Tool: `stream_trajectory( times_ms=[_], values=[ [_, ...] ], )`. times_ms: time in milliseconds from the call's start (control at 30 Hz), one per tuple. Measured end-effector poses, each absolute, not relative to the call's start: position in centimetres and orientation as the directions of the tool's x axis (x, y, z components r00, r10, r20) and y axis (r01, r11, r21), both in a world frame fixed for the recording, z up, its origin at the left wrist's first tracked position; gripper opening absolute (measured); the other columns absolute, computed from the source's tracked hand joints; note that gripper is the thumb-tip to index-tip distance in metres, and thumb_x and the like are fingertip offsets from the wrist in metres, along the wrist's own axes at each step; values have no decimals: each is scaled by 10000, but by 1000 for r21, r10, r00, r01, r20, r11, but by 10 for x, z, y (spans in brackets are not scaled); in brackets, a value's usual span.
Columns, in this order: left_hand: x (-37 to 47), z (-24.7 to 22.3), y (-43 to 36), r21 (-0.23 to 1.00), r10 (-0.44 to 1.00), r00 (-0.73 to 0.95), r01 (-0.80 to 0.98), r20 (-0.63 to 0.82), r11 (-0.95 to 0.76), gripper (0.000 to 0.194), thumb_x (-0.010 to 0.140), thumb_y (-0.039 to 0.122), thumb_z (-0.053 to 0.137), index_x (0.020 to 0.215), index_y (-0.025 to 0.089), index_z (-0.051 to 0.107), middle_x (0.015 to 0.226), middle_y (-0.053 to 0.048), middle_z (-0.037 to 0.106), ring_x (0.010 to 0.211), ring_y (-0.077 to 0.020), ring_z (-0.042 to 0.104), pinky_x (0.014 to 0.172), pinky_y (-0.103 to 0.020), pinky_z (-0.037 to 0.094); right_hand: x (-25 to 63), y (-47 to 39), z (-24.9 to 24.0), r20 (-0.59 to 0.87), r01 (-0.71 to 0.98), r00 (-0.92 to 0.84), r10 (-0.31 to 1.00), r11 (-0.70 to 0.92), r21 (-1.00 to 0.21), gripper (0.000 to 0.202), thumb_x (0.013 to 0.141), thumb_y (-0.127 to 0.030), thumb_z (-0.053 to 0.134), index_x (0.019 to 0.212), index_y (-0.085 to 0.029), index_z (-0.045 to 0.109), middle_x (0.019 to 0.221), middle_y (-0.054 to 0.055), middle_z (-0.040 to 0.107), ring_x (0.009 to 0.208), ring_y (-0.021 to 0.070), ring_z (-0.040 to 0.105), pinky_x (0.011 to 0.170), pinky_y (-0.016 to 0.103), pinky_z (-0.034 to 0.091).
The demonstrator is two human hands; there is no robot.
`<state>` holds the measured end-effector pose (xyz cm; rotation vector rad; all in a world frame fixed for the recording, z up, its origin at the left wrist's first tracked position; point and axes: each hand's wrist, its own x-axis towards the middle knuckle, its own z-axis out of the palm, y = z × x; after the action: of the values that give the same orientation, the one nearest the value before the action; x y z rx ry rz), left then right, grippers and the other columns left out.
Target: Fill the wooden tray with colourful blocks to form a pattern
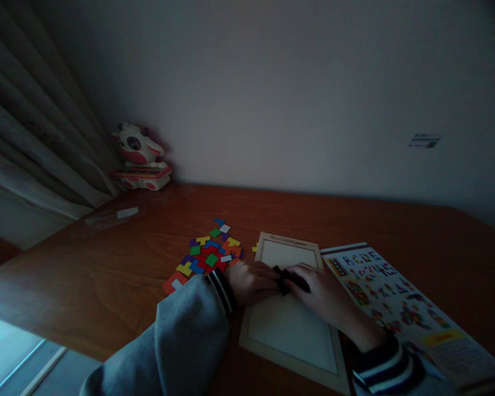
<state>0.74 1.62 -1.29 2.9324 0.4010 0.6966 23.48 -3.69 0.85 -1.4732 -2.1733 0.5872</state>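
A wooden frame board [295, 324] with a pale inner surface lies on the desk in front of me. Over its middle, my left hand [253, 281] reaches in from the left, fingers closed together at a small black puzzle piece [281, 280]. From the other side my right hand [319, 289] meets it, thumb and fingers closed around dark pieces, partly hidden. How many black pieces there are I cannot tell. Just left of the board, a heap of coloured puzzle pieces [211, 259] in red, blue, green, yellow, purple and white lies partly behind my left sleeve.
A printed pattern sheet [400, 308] lies right of the board, partly under my right sleeve. One yellow piece [254, 248] pokes out at the board's left edge. A cow-shaped toy keyboard [142, 175] stands at the back left, beside a curtain [37, 121]. The wall borders the desk's far edge.
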Motion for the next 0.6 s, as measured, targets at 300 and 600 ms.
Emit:
stream_trajectory(
  times_ms=[300,600],
  values=[
    [10,-17,16,159,265,852,215,452,-964,230,986,301,530,993,189,730,1111,-50,744,1041,-173,682,932,-292,555,233,-39,12,112,736,-303,946,308,-603,192,878,-256,609,1044,-212,694,1055,75,744,965,219,698,853,341,529],
    [11,-13,15,147,259,831,213,493,-966,211,975,304,546,972,189,723,1186,-45,716,1126,-198,648,1004,-319,525,246,-27,4,307,655,-102,946,297,-695,248,899,-377,566,1014,-214,713,978,81,748,857,218,703,750,339,551]
  ],
)
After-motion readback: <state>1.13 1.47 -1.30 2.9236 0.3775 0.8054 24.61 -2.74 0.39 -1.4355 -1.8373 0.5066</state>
